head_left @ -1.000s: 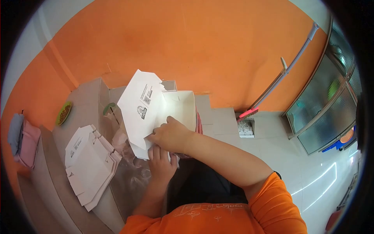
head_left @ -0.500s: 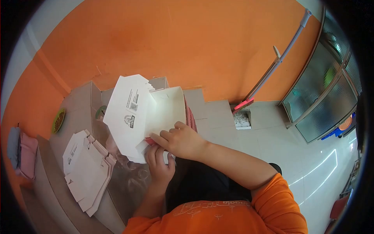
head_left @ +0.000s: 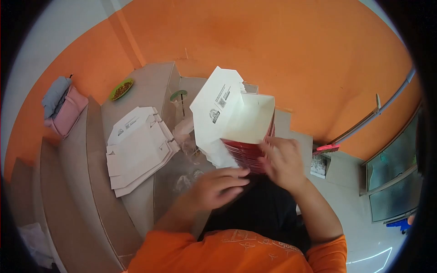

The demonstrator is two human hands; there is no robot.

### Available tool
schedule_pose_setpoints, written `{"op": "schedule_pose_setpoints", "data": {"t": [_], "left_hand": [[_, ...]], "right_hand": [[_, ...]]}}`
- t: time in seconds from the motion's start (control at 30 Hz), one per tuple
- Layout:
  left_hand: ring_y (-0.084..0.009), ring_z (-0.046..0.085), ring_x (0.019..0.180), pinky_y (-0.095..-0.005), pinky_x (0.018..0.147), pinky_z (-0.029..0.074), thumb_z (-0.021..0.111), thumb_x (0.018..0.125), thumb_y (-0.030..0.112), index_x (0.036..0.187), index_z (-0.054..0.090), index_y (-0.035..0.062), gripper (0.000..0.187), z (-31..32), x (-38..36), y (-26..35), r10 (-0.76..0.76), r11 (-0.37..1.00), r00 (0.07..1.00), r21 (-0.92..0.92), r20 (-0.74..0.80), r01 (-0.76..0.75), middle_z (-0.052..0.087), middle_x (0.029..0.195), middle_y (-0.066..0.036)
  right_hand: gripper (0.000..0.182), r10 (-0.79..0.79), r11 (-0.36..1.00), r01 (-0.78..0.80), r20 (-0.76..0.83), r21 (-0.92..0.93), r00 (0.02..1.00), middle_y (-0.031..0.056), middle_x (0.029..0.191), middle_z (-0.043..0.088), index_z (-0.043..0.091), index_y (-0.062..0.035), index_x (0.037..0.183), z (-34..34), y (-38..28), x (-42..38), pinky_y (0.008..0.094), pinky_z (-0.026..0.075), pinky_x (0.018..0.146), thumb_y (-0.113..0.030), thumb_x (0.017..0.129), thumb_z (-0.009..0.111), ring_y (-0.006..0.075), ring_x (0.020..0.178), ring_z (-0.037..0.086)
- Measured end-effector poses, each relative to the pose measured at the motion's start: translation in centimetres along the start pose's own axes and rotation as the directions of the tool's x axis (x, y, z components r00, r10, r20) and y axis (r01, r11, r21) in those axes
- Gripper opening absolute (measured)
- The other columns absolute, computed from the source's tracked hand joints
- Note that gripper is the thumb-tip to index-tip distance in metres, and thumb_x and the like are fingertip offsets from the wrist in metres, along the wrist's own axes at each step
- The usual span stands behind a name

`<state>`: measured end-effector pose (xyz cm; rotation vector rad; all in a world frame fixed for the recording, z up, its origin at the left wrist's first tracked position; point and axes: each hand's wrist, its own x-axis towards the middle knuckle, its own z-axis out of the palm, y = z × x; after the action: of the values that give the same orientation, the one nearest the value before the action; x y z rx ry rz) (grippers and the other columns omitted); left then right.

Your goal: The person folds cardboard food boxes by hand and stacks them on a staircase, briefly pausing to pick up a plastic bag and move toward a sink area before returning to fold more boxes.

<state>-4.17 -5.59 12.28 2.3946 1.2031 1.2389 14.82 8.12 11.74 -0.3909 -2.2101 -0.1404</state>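
Note:
A stack of nested takeaway boxes (head_left: 248, 154), red outside and white inside, stands in front of me. The top box lies open, its white printed lid (head_left: 216, 102) folded out to the left. My right hand (head_left: 287, 164) is at the stack's near right corner, fingers apart and slightly blurred, the fingertips over the red side. Below the near side, my left hand (head_left: 218, 187) is open with its fingers stretched toward the stack, holding nothing.
Flat, unfolded box blanks (head_left: 141, 148) lie on the tiled step to the left. Behind them are a green dish (head_left: 121, 89) of food and a plastic cup with a straw (head_left: 179, 96). A pink bag (head_left: 68, 110) sits far left; a long-handled broom (head_left: 359, 127) leans right.
Both hands have come away from the top box's front edge and moved apart, uncovering the red side of the stack. My view has turned left.

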Motion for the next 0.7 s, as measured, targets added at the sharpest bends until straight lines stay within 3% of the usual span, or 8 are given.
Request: {"op": "schedule_pose_setpoints", "data": {"t": [0.07, 0.1, 0.2, 0.27, 0.3, 0.33, 0.5, 0.7], "left_hand": [[-0.0221, 0.062, 0.094, -0.0305, 0.085, 0.047, 0.068, 0.074, 0.003, 0.095, 0.062, -0.001, 0.022, -4.3, -3.7, -0.9, -0.38, 0.914, 0.839, -0.298, -0.388, 0.276, 0.063, 0.102, -0.015], [-0.0237, 0.061, 0.097, -0.032, 0.087, 0.045, 0.069, 0.074, 0.007, 0.1, 0.061, 0.0003, 0.028, -7.4, -1.3, 1.2, -0.393, 0.717, 0.633, 0.21, -0.667, 0.665, 0.063, 0.103, -0.013], [-0.0255, 0.053, 0.109, -0.0354, 0.094, 0.04, 0.076, 0.069, 0.016, 0.112, 0.057, 0.0035, 0.049, -14.1, -4.7, -5.2, -0.551, 0.538, 0.686, 0.425, -0.476, 0.728, 0.058, 0.114, -0.015], [-0.0269, 0.052, 0.11, -0.0357, 0.094, 0.04, 0.078, 0.066, 0.019, 0.115, 0.056, 0.0044, 0.056, -15.6, -7.0, -8.1, -0.791, 0.433, 0.548, 0.384, -0.273, 0.816, 0.055, 0.117, -0.016], [-0.0283, 0.051, 0.11, -0.0361, 0.094, 0.041, 0.08, 0.063, 0.023, 0.118, 0.055, 0.0053, 0.062, -15.7, -7.5, -8.9, -0.943, 0.285, 0.328, 0.375, -0.054, 0.882, 0.053, 0.12, -0.016], [-0.0283, 0.051, 0.11, -0.0361, 0.094, 0.041, 0.08, 0.063, 0.023, 0.118, 0.055, 0.0053, 0.062, -15.4, -7.9, -9.3, -0.945, 0.279, 0.324, 0.389, -0.053, 0.878, 0.053, 0.12, -0.016], [-0.0297, 0.051, 0.108, -0.0348, 0.092, 0.043, 0.081, 0.062, 0.026, 0.119, 0.055, 0.0055, 0.066, -13.9, -9.0, -10.6, -0.913, 0.332, 0.392, 0.348, -0.116, 0.876, 0.047, 0.122, -0.016], [-0.0279, 0.056, 0.1, -0.0348, 0.086, 0.046, 0.067, 0.075, 0.02, 0.112, 0.06, 0.0045, 0.042, -12.6, -9.4, -10.3, -0.839, 0.38, 0.486, 0.377, -0.243, 0.845, 0.053, 0.115, -0.017]], "right_hand": [[0.04, 0.117, 0.992, -0.117, 0.0, -0.042, 0.993, 0.0075, 0.101, 0.057, 0.058, -0.0101, 0.11, -2.5, 2.6, -4.3, 0.0396, 0.04, 0.081, -0.007, 0.071, 0.067, 0.0238, 0.091, 0.054], [0.04, 0.184, 0.979, -0.182, 0.019, -0.096, 0.983, 0.0078, 0.1, 0.057, 0.058, -0.0102, 0.111, -3.3, 4.4, -7.2, 0.0391, 0.04, 0.08, -0.005, 0.072, 0.067, 0.0247, 0.09, 0.054], [0.031, 0.527, 0.84, -0.478, 0.173, -0.258, 0.832, 0.0114, 0.098, 0.057, 0.058, -0.0092, 0.106, -3.9, 9.5, -19.7, 0.0407, 0.043, 0.079, -0.005, 0.076, 0.063, 0.0307, 0.093, 0.055], [0.03, 0.777, 0.628, -0.655, 0.292, -0.419, 0.558, 0.0143, 0.104, 0.057, 0.057, -0.0077, 0.108, -5.8, 11.0, -28.9, 0.0442, 0.044, 0.081, -0.01, 0.078, 0.061, 0.0339, 0.098, 0.055], [0.029, 0.873, 0.475, -0.714, 0.377, -0.514, 0.309, 0.0156, 0.107, 0.058, 0.058, -0.0078, 0.107, -6.6, 12.6, -34.4, 0.0445, 0.045, 0.083, -0.013, 0.079, 0.061, 0.0348, 0.098, 0.056], [0.027, 0.85, 0.344, -0.74, 0.527, -0.578, -0.017, 0.0177, 0.109, 0.059, 0.059, -0.0075, 0.105, -7.8, 13.6, -35.7, 0.0434, 0.046, 0.083, -0.015, 0.08, 0.061, 0.0353, 0.097, 0.057], [0.025, 0.904, 0.367, -0.861, 0.352, -0.351, 0.242, 0.0177, 0.095, 0.062, 0.063, -0.0006, 0.098, -8.0, 10.7, -31.3, 0.0373, 0.048, 0.077, -0.017, 0.08, 0.063, 0.0304, 0.086, 0.061], [0.026, 0.864, 0.348, -0.845, 0.489, -0.405, 0.121, 0.0176, 0.095, 0.062, 0.063, -0.0014, 0.098, -7.8, 10.8, -32.1, 0.038, 0.048, 0.078, -0.02, 0.08, 0.064, 0.0311, 0.087, 0.06]]}}
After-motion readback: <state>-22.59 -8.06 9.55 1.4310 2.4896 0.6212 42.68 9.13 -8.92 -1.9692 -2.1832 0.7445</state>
